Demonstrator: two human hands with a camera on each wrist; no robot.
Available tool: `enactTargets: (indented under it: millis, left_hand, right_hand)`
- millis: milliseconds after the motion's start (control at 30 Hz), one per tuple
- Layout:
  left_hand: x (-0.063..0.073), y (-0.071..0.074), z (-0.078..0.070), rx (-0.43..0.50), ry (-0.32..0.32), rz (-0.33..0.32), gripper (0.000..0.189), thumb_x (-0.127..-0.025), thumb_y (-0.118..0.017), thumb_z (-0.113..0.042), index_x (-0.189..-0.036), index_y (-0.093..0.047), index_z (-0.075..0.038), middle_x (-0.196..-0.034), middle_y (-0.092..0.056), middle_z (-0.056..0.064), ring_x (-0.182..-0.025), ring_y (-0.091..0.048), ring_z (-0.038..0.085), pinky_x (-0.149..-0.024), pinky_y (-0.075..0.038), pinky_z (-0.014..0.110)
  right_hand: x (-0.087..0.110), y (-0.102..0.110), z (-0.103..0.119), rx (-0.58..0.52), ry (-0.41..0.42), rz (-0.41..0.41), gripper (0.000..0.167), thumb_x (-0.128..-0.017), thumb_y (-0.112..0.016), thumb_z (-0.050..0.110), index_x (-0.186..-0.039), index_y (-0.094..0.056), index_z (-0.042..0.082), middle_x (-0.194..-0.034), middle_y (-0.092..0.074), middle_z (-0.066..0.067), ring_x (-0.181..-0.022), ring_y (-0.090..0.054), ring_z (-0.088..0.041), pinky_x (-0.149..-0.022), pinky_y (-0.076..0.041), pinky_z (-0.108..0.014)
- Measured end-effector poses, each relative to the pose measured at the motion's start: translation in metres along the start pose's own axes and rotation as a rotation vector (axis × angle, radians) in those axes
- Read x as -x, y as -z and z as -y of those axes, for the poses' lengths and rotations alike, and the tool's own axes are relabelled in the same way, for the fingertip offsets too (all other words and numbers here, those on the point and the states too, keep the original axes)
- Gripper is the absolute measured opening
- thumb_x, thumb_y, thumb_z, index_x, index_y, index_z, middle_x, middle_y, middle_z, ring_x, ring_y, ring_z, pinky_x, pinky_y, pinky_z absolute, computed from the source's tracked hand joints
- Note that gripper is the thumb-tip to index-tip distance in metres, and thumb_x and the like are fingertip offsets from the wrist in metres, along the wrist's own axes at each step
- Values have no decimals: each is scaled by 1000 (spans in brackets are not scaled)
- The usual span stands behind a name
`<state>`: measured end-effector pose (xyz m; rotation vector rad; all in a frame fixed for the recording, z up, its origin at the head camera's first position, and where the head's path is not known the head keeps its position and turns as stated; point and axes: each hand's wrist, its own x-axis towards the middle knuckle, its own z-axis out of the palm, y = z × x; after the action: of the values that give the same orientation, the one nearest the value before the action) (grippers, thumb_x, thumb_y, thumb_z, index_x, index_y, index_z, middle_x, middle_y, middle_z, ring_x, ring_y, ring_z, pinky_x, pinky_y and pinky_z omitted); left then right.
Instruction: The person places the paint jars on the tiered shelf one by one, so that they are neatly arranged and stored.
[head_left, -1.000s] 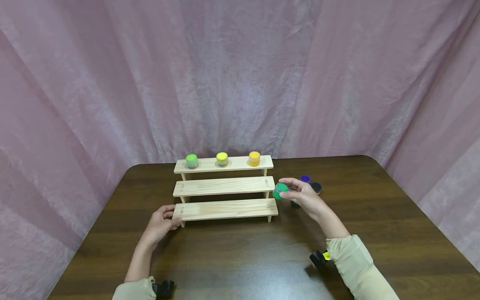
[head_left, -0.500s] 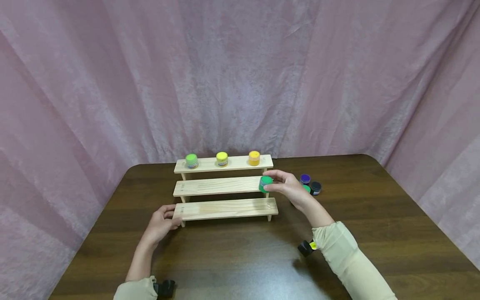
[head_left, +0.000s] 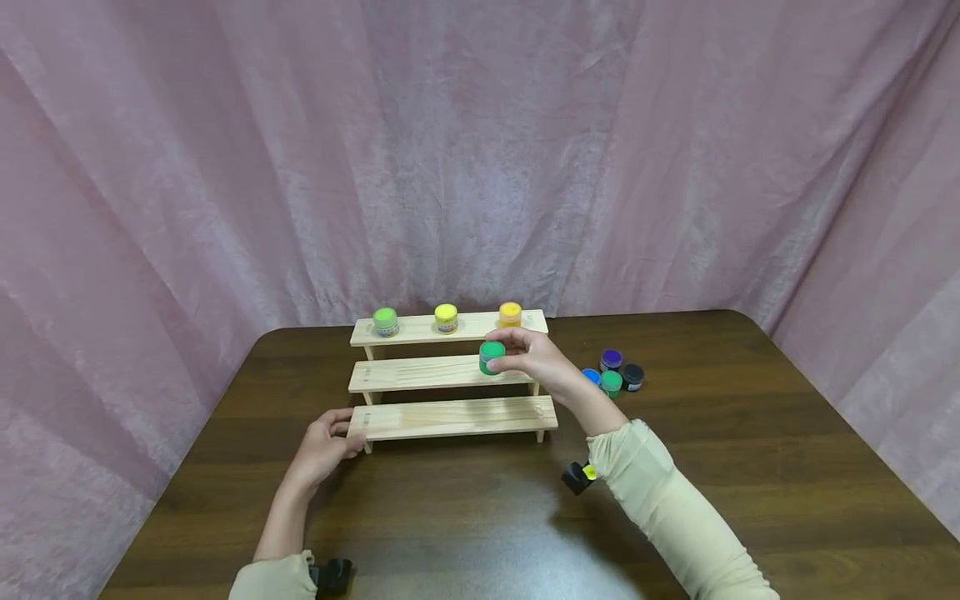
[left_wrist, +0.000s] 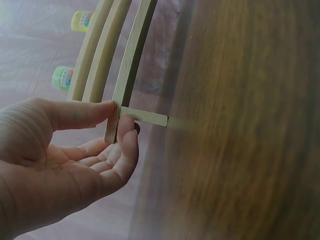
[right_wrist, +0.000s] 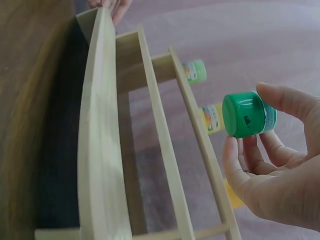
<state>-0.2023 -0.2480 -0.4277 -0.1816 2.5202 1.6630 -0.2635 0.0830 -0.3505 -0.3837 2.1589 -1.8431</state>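
Observation:
A three-step wooden stand (head_left: 435, 421) stands on the table. My left hand (head_left: 321, 450) pinches the left end of its lowest step, thumb on top and fingers underneath, as the left wrist view shows. My right hand (head_left: 538, 360) holds a small green paint jar (right_wrist: 245, 115) between thumb and fingers, over the right part of the middle step. In the right wrist view the jar looks apart from the boards. On the top step sit a light green jar (head_left: 386, 322), a yellow jar (head_left: 446, 318) and an orange-yellow jar (head_left: 510, 313), the last partly behind my right hand.
Right of the stand, a purple-lidded jar (head_left: 611, 359), a black jar (head_left: 633, 377), another green jar (head_left: 611, 383) and a blue-lidded jar (head_left: 591, 376) are grouped on the brown table (head_left: 712, 417). A pink curtain (head_left: 480, 167) hangs behind the table.
My right hand has carried the green jar leftward from beside the stand to over the middle step, uncovering the jars on the table. My left hand keeps its grip on the lowest step.

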Motion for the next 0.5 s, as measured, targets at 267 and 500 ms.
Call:
enactTargets:
  millis: [267, 500]
  left_hand:
    - [2, 2, 4, -5, 1, -9, 54, -92, -59, 2, -139, -36, 14, -115, -59, 31, -77, -62, 11, -70, -54, 26]
    - [3, 1, 3, -4, -8, -10, 55, -91, -59, 1, -139, -36, 15, -116, -59, 32, -79, -62, 12, -70, -54, 25]
  right_hand:
    - [-15, -25, 6, 3, 5, 13, 49, -85, -70, 6, -132, -56, 3, -110, -65, -2, -98, -60, -10, -98, -48, -32]
    - [-29, -48, 7, 38, 2, -23, 48, -84, -72, 9, -130, -59, 4, -114, -65, -9, -102, -60, -16, -94, -49, -30]
